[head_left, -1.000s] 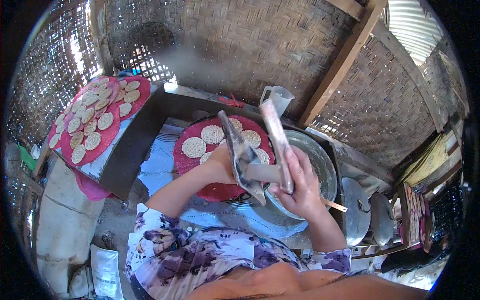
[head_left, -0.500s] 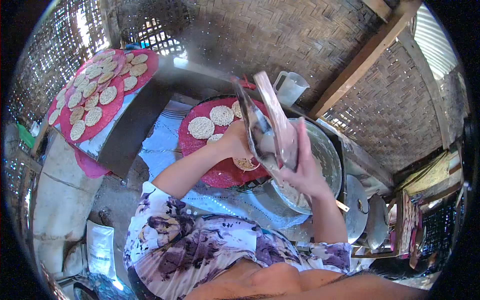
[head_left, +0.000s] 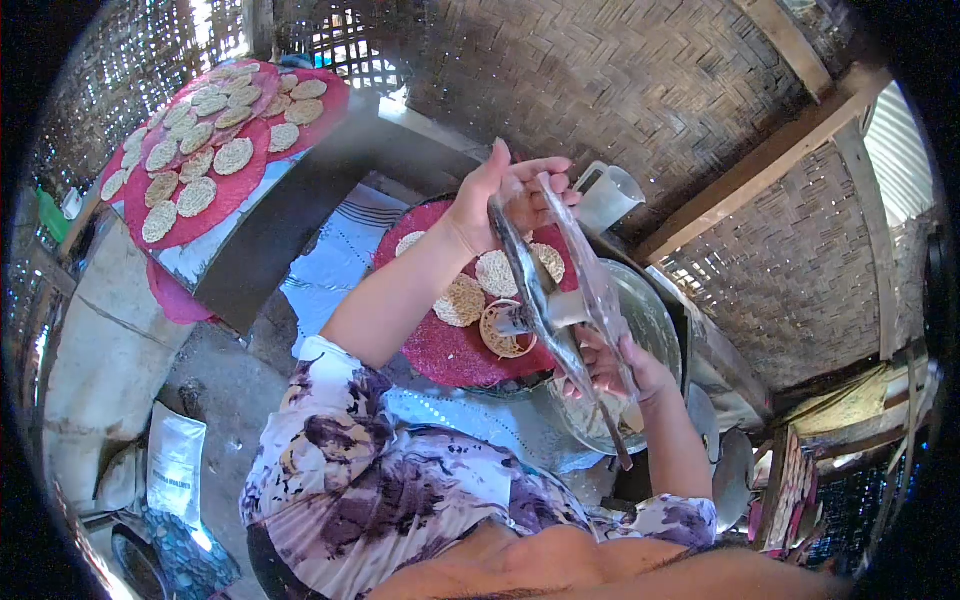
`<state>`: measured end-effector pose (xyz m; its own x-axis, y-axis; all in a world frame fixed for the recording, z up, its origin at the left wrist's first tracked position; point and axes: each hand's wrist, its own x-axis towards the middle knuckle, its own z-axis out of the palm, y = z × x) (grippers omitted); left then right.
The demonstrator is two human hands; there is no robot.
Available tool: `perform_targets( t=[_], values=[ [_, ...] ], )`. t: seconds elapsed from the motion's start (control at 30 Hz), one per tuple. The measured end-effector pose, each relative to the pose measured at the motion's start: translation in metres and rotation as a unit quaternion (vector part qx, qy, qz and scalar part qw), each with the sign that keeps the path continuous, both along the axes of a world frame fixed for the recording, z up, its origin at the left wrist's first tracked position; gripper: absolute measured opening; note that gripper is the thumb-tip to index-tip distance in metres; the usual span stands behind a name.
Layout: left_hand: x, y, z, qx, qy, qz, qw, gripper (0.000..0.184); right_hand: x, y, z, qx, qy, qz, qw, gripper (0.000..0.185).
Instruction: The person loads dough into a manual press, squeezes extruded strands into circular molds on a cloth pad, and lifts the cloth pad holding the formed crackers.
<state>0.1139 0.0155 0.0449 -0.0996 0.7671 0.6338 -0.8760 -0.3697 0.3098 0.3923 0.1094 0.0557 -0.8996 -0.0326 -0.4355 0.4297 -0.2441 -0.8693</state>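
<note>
A two-board hand press (head_left: pixel 592 275) is held tilted over the work surface, a pale cylinder (head_left: pixel 568 308) between its boards. Its grey nozzle end (head_left: pixel 512 320) points at a small round woven mould (head_left: pixel 507 338) on a red round mat (head_left: pixel 455 355). My left hand (head_left: pixel 510 200) is at the far end of the boards, thumb and fingers spread apart. Around the near end, my right hand (head_left: pixel 625 368) has its fingers curled on the press. Several pale lacy noodle discs (head_left: pixel 495 273) lie on the mat beside the mould.
A large metal basin (head_left: pixel 650 310) with pale contents stands right of the mat. Behind it is a clear plastic jug (head_left: pixel 610 197). At left, more discs cover red mats (head_left: pixel 245 205) on a raised surface. A woven wall (head_left: pixel 560 90) closes off the back.
My left hand has left its grip on the board and moved to the far end, its fingers spreading. My right hand has shifted from flat against the board to curled around the near end.
</note>
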Motion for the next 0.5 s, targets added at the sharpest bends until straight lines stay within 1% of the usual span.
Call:
perform_targets(
  t=[0.07, 0.1, 0.13, 0.2, 0.23, 0.33, 0.37, 0.43, 0.5],
  values=[
    [-0.006, 0.011, -0.016, -0.063, -0.071, -0.015, 0.995, 0.063, -0.004, 0.013, -0.01, 0.003, -0.037, -0.015, 0.999, 0.088],
    [-0.005, 0.015, -0.021, -0.136, -0.109, 0.03, 0.984, 0.06, -0.009, 0.019, -0.014, 0.011, -0.058, -0.025, 0.998, 0.086],
    [-0.008, 0.017, -0.03, -0.135, -0.119, 0.016, 0.984, 0.061, -0.012, 0.022, -0.015, 0.019, -0.079, -0.034, 0.996, 0.084],
    [-0.015, 0.016, -0.044, -0.133, -0.138, -0.012, 0.982, 0.062, -0.016, 0.018, -0.014, 0.027, -0.087, -0.05, 0.995, 0.073],
    [-0.014, 0.017, -0.047, -0.139, -0.147, -0.001, 0.979, 0.061, -0.019, 0.015, -0.013, 0.029, -0.09, -0.059, 0.994, 0.068],
    [-0.016, 0.003, -0.046, -0.145, -0.139, -0.003, 0.98, 0.059, -0.024, 0.014, -0.013, 0.048, -0.104, -0.009, 0.993, 0.062],
    [-0.013, 0.001, -0.042, -0.212, -0.144, 0.056, 0.965, 0.052, -0.025, 0.011, -0.015, 0.064, -0.102, -0.028, 0.992, 0.061],
    [-0.016, 0.003, -0.046, -0.208, -0.145, 0.055, 0.966, 0.051, -0.028, 0.005, -0.019, 0.099, -0.095, -0.066, 0.988, 0.058],
    [-0.02, 0.005, -0.045, -0.204, -0.143, 0.057, 0.967, 0.05, -0.032, 0.004, -0.015, 0.123, -0.076, -0.052, 0.988, 0.055]
  ],
)
